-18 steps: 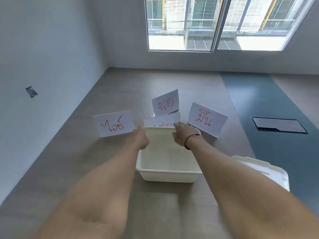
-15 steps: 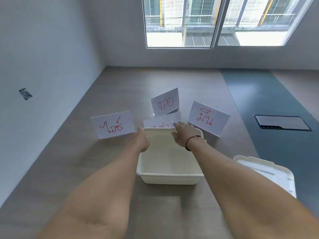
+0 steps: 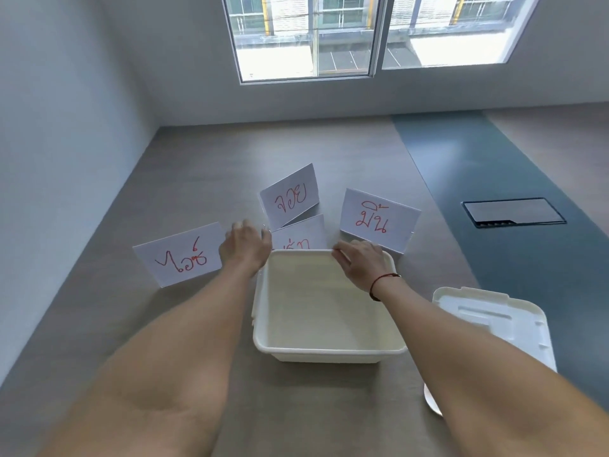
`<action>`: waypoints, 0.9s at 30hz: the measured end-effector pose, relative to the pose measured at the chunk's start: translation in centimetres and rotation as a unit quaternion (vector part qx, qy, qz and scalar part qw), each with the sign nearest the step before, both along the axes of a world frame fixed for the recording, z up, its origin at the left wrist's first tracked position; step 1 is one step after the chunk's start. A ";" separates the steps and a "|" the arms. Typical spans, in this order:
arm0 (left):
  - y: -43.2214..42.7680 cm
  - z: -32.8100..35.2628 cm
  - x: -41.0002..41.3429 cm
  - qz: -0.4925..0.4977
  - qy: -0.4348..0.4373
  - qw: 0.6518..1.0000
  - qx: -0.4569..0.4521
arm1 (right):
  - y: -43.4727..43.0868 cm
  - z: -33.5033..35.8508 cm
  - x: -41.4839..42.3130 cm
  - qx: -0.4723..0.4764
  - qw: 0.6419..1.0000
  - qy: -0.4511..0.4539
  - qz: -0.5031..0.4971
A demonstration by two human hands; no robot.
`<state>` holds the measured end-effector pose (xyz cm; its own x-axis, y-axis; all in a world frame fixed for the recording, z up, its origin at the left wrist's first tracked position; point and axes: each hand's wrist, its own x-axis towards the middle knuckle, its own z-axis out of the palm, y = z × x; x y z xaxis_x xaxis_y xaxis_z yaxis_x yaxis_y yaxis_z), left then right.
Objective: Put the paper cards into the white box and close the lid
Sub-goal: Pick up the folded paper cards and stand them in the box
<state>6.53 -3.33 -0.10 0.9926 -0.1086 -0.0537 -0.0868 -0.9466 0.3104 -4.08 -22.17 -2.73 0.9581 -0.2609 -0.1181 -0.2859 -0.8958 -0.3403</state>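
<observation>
The white box (image 3: pixel 329 349) stands open and empty in the middle of the table. Its lid (image 3: pixel 494 324) lies to the right, partly under my right forearm. Behind the box stand several folded paper cards with red writing: a left card (image 3: pixel 179 257), a far card (image 3: pixel 290 197), a right card (image 3: pixel 379 219), and a near card (image 3: pixel 301 237) half hidden by the box's far rim. My left hand (image 3: pixel 245 247) hovers by the left card's right edge, fingers loosely apart and holding nothing. My right hand (image 3: pixel 361 263) curls its fingers over the box's far rim.
The wooden table (image 3: pixel 204 166) runs to a grey wall on the left and a window wall at the back. A dark blue strip (image 3: pixel 461 179) on the right holds a black recessed panel (image 3: pixel 514 212).
My left hand has left the box's far left corner and moved up and left, toward the left card. My right hand stays on the far rim. The view has shifted slightly.
</observation>
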 end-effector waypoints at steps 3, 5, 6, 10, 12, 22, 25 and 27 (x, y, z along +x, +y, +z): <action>-1.8 -0.5 1.5 -0.077 0.036 0.996 0.029 | -0.3 -0.1 -0.2 0.006 1.000 -0.003 -0.007; -2.7 -1.3 2.3 -0.095 0.057 0.993 0.044 | -0.3 -0.1 -0.2 0.002 1.000 -0.003 -0.005; -3.1 -1.8 2.6 -0.098 0.068 0.992 0.048 | -0.4 -0.2 -0.1 0.001 1.000 -0.005 -0.005; -3.9 -2.9 3.8 -0.080 0.106 0.991 0.028 | -0.4 -0.4 0.2 -0.012 1.000 -0.028 -0.006; -4.1 -3.0 4.3 -0.082 0.111 0.990 0.023 | -0.3 -0.4 0.4 -0.017 0.999 -0.040 -0.005; -4.0 0.4 2.9 -0.165 -0.060 0.979 0.103 | -2.1 -0.6 -1.3 -0.003 1.000 -0.022 -0.021; -3.6 2.1 2.0 -0.162 -0.158 0.973 0.048 | -3.8 -0.4 -3.1 -0.005 0.996 -0.005 -0.087; -3.4 3.4 1.1 -0.162 -0.235 0.958 0.008 | -4.5 -0.2 -3.9 0.045 0.992 0.020 -0.117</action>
<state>7.59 -6.77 3.29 0.8221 -0.4176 0.3870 -0.5031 -0.8510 0.1504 -7.97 -26.66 -2.93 0.8660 -0.4631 -0.1885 -0.4984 -0.7694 -0.3995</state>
